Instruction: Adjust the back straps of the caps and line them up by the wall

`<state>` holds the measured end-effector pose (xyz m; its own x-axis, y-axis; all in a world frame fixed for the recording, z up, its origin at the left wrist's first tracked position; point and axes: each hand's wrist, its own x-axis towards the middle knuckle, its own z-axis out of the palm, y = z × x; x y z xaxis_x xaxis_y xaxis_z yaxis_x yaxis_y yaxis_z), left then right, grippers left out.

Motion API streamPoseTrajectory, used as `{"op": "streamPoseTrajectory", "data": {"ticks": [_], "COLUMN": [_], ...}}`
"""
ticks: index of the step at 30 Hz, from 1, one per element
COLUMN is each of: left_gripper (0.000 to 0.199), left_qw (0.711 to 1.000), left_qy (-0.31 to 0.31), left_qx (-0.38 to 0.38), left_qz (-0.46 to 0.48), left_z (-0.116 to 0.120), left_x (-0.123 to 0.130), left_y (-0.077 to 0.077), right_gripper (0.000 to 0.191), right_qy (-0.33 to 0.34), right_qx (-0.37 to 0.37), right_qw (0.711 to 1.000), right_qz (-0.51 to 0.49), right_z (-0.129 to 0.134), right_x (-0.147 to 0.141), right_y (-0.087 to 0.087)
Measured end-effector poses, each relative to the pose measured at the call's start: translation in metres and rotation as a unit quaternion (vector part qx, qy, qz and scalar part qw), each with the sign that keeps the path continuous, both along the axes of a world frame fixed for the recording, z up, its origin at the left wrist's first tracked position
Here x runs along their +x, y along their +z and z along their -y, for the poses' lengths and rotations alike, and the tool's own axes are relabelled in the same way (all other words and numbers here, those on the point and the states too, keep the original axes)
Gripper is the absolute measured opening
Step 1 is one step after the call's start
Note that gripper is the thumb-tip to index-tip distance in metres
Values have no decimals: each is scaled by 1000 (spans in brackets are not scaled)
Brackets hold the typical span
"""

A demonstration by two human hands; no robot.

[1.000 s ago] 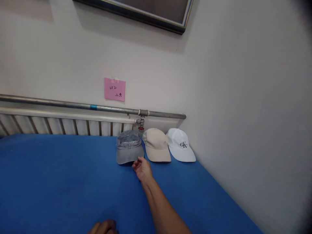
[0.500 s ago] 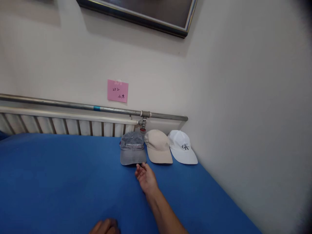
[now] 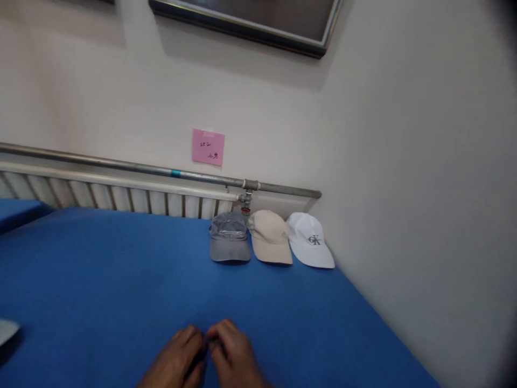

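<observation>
Caps in a row at the back of the blue tabletop (image 3: pixel 121 280): gray cap (image 3: pixel 229 237), beige cap (image 3: pixel 270 237), white cap (image 3: pixel 309 237), brims facing forward. Each is probably light, with a soft crown that would dent and a stiffer brim offering the firmer hold. Left hand (image 3: pixel 177 355) and right hand (image 3: pixel 234 350) lie close together, fingers curled, apart from the caps; whether they pinch anything small cannot be told. Side wall (image 3: pixel 383 188) limits movement beside the white cap; blue surface extends forward and left.
</observation>
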<state>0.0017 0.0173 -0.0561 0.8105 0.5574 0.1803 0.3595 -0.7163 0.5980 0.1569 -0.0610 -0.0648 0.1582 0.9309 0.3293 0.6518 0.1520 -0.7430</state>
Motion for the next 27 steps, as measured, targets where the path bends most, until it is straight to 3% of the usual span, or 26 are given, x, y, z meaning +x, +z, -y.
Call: {"op": "streamPoseTrajectory", "data": {"ticks": [3,5,9,14,17,20,23,27], "left_gripper": [20,16,17,20,11,3,9,10], "left_qw": [994,983,937,858,821,783,717,618], "left_qy": [82,163,341,511,546,533,523,564], "left_qx": [-21,-17,-2,-29,-106,-236,-336,-347], "left_qz": [-67,-87,-78,36,127,217,313,424], "left_z": [-5,-19,-56,-79,-84,-87,-89,-93], "left_x": [-5,-14,-51,-112,-135,-142,-142,-147], "left_y": [37,52,61,72,74,68,59,53], "right_gripper": [19,19,20,20,21,22,22,22], "right_qy": [15,27,33,18,21,17,14,17], "right_qx": [13,5,-2,-17,-30,-33,-38,-42], "right_qw": [1000,1000,999,999,999,999,999,999], "right_qz": [-2,-12,-28,-21,-12,-12,-11,-9], "right_z": [-3,-5,-9,-7,-7,-8,-8,-8], "right_x": [4,6,6,1,-2,-3,-2,0], "right_y": [14,19,16,23,30,33,33,29]}}
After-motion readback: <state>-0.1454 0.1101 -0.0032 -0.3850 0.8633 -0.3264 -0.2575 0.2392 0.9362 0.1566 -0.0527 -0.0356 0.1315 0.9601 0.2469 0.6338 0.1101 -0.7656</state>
